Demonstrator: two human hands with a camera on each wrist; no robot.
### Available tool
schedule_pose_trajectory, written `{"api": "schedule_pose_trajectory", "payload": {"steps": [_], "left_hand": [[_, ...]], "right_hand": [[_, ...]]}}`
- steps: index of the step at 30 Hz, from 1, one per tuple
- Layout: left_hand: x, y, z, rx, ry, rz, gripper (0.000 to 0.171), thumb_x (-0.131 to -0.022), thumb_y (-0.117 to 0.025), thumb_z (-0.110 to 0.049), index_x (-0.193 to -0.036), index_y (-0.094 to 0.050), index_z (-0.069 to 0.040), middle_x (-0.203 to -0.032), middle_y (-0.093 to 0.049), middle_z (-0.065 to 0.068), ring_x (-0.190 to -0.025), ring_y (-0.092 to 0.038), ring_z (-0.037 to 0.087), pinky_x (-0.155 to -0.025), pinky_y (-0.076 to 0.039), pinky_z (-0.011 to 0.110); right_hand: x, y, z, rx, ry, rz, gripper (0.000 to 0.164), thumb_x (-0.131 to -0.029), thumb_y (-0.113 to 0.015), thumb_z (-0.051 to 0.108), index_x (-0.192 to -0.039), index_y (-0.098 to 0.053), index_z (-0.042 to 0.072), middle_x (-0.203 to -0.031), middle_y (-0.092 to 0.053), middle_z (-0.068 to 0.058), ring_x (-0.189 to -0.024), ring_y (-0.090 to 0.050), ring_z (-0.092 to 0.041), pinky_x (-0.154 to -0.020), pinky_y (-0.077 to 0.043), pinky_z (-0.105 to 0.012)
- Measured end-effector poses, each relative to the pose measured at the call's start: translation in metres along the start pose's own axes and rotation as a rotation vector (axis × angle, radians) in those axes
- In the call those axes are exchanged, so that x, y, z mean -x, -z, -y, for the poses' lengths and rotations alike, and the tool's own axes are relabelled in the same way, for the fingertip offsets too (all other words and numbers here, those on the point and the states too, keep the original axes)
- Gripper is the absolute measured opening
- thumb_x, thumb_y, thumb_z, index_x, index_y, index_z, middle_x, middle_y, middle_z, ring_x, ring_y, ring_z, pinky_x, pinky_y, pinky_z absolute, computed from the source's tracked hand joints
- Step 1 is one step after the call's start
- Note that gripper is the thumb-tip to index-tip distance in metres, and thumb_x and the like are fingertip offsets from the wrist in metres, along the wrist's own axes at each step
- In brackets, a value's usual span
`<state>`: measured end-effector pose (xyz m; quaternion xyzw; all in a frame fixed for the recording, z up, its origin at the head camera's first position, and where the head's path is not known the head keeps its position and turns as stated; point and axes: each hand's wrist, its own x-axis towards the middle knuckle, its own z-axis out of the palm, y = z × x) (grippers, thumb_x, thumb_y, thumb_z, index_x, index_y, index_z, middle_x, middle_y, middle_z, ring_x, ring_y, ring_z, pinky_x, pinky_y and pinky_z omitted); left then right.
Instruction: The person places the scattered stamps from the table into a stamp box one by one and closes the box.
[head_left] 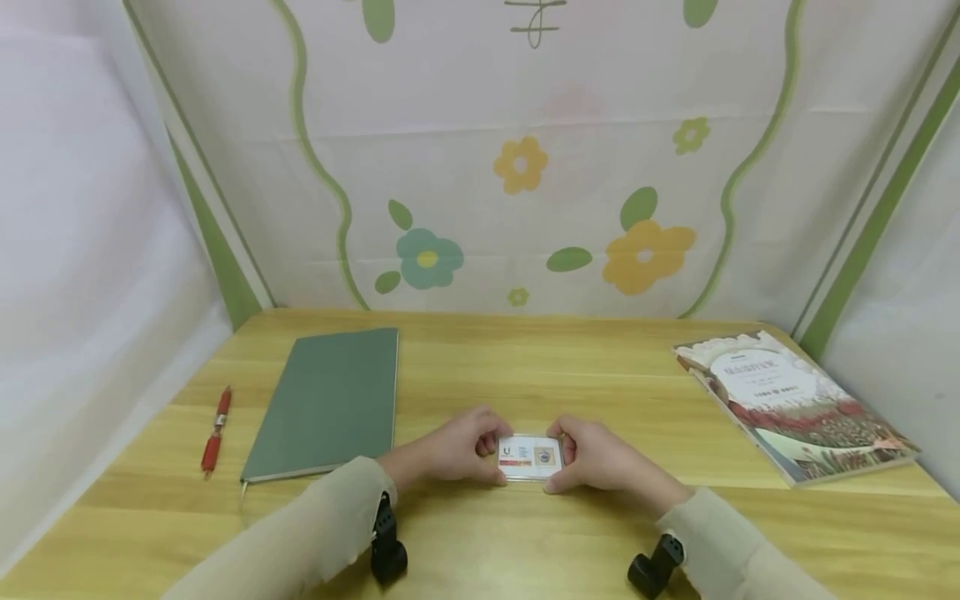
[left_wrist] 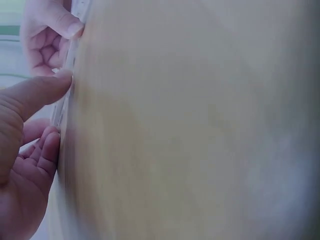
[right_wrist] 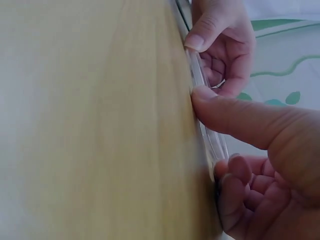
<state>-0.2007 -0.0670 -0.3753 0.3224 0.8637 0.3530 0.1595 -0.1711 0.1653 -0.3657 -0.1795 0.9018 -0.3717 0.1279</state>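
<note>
A small flat rectangular case (head_left: 528,457) with clear edges and a white printed face lies level at the middle of the table, at or just above its surface. My left hand (head_left: 467,447) pinches its left end between thumb and fingers. At the opposite end, my right hand (head_left: 597,455) pinches it the same way. From the side, the right wrist view shows the case's clear edge (right_wrist: 215,142) as a thin strip between thumb and fingertips. The left wrist view also has this clear edge (left_wrist: 59,112), partly hidden by the fingers.
A green notebook (head_left: 330,400) lies left of the hands, with a red pen (head_left: 216,433) beyond it. On the right is a magazine-like book (head_left: 795,404) with a floral cover. A flower-printed curtain (head_left: 480,208) hangs behind the wooden table (head_left: 525,542).
</note>
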Motion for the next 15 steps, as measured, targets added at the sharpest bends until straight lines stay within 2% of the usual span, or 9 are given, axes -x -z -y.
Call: {"api": "schedule_pose_trajectory", "payload": {"steps": [7,12,15], "left_hand": [[0.0017,-0.0026,-0.004,-0.023,0.008,0.0,0.051,-0.073,-0.078,-0.019,-0.118,-0.058,-0.004,-0.096,-0.046,-0.002,-0.083,-0.045,0.01,-0.073,-0.042,0.02],[0.003,-0.0051,-0.0055,-0.098,0.003,-0.02,0.056,-0.077,-0.074,-0.024,-0.126,-0.054,-0.007,-0.098,-0.044,-0.003,-0.084,-0.043,0.009,-0.072,-0.04,0.02],[0.0055,-0.0062,-0.0045,-0.097,0.011,-0.041,0.064,-0.076,-0.074,-0.027,-0.132,-0.049,-0.009,-0.104,-0.043,-0.002,-0.086,-0.044,0.01,-0.073,-0.041,0.021]], "right_hand": [[0.0019,-0.002,0.0003,-0.022,-0.021,-0.023,0.057,-0.062,-0.085,0.018,-0.108,-0.055,0.001,-0.072,-0.048,-0.004,-0.065,-0.044,-0.016,-0.052,-0.035,-0.022],[0.0036,-0.0033,0.0034,-0.034,-0.073,-0.062,0.061,-0.062,-0.085,0.016,-0.114,-0.055,0.001,-0.074,-0.047,-0.005,-0.066,-0.043,-0.016,-0.053,-0.034,-0.023],[0.0056,-0.0022,0.0078,-0.016,-0.105,-0.068,0.072,-0.06,-0.086,0.018,-0.122,-0.052,0.001,-0.079,-0.049,-0.007,-0.069,-0.045,-0.018,-0.057,-0.036,-0.026]]}}
